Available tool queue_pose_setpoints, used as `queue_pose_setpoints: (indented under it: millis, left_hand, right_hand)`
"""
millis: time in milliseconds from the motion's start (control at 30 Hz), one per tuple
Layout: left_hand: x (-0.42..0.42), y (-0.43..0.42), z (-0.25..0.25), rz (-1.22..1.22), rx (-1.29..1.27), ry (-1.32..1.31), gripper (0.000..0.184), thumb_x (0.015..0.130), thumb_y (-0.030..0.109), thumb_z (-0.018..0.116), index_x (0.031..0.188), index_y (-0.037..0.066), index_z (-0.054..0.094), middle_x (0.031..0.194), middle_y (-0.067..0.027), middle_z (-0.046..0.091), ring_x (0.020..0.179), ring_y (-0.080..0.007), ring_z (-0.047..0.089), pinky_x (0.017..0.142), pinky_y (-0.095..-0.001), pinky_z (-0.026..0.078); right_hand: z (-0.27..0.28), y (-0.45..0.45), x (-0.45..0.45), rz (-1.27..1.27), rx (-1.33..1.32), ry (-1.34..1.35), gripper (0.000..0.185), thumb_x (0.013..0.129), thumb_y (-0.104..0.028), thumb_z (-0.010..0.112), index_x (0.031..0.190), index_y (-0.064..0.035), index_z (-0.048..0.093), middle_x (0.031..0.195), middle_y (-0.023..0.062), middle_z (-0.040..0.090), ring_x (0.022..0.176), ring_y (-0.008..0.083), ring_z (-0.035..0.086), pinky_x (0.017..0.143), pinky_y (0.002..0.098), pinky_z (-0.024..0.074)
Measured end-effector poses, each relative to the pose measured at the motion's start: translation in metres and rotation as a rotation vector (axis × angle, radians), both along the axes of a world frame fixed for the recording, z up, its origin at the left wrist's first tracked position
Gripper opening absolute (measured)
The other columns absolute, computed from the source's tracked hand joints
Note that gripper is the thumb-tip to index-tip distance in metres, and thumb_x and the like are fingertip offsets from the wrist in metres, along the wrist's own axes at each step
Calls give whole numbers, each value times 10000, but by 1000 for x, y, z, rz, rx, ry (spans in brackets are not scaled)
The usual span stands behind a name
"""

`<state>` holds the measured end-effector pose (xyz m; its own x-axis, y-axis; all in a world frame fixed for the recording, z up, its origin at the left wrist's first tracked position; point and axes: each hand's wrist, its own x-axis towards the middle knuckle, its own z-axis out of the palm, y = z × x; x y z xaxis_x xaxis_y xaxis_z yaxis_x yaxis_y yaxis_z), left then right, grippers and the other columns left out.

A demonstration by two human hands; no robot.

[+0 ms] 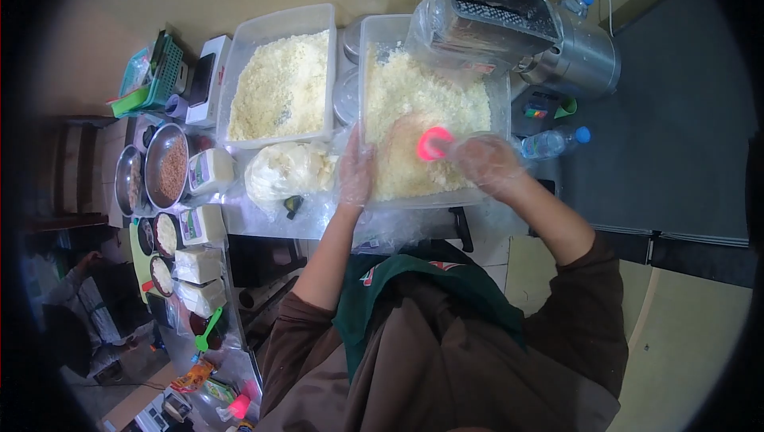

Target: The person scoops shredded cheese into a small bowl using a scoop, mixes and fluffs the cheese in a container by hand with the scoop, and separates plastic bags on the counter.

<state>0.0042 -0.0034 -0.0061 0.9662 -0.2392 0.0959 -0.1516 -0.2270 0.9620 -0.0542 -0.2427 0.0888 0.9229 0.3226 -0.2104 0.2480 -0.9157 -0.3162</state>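
A large clear plastic tub [501, 113] holds pale yellow, crumbly grated food [438, 86]. My right hand [487, 163], in a clear plastic glove, is closed around the handle of a bright pink scoop [434, 144]. The scoop's round end is over the crumbs, near the middle of the tub. My gloved left hand [356, 168] grips the tub's left wall, its fingers partly hidden by the edge. Beside that hand lies a white plastic bag [278, 173] with pale chunks showing at its opening.
A second tub [333, 74] of crumbs stands at left. A metal grating machine [505, 14] overhangs the near tub's back right corner. Water bottles [549, 144] lie at right. Metal bowls [165, 165], white packs [199, 265] and a scale [208, 82] crowd the left side.
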Motion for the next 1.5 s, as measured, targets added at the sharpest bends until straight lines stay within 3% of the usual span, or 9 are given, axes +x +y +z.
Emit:
queue_pose_setpoints:
  millis: [367,567,633,833,933,1133,1267,1367,1500]
  left_hand:
    - [0,-1,7,4,11,26,511,937,111,514,1411,-7,363,1417,-169,433,1302,-230,407,1074,-318,301]
    - [-3,-4,9,-26,-216,161,512,958,144,472,1433,9,339,1452,-149,386,1351,-224,334,1115,-319,230]
    - [-3,-3,13,-30,-211,167,514,960,149,475,1434,8,336,1455,-146,382,1352,-221,330,1116,-319,230]
    - [-6,-4,9,-1,-189,139,499,954,116,493,1420,-2,356,1398,-146,449,1273,-206,419,1074,-309,295]
    - [-3,-5,4,-10,-256,143,499,952,116,494,1418,-1,359,1400,-149,447,1290,-211,405,1084,-308,277]
    - [-1,-2,-5,-24,-88,92,492,954,117,485,1412,-10,362,1423,-151,420,1317,-216,371,1098,-307,251]
    - [-4,-2,12,-38,-133,98,508,959,163,484,1423,2,353,1436,-148,408,1333,-221,357,1108,-320,245]
    - [-5,-3,11,-46,-134,106,522,963,190,482,1434,15,343,1451,-140,390,1346,-220,344,1117,-330,237]
    - [-1,-1,3,-32,-122,141,517,964,171,473,1436,11,336,1466,-129,370,1356,-217,330,1121,-328,227]
  right_hand:
    - [-24,-38,11,-198,-153,69,297,927,-272,443,1150,-155,603,816,136,625,767,310,613,691,425,502]
    - [-54,35,10,10,60,-220,379,955,-386,395,1048,-108,634,837,200,623,866,299,633,913,365,477]
    - [-59,41,-7,-84,-11,-215,257,892,-267,462,1027,-149,646,834,94,654,799,275,635,711,420,506]
    - [16,-22,-20,-289,-351,16,381,950,-287,412,1277,-131,531,830,199,636,790,327,628,731,417,513]
    - [-167,-83,-20,-244,359,-214,404,949,-278,402,1315,-128,483,859,244,641,809,368,643,742,438,518]
    - [-118,17,12,-571,242,442,484,943,-360,437,1401,-214,381,1194,219,588,1079,408,571,938,467,442]
    - [-35,14,-5,-331,-27,393,453,949,-315,431,1381,-177,420,1148,184,618,1038,380,592,897,457,465]
    - [-41,-6,3,-233,65,-438,391,960,-248,374,1300,-105,504,1017,155,657,925,305,634,787,441,504]
    - [-73,39,57,-454,271,-80,401,944,-239,388,1303,-100,498,1012,170,654,916,317,634,781,441,507]
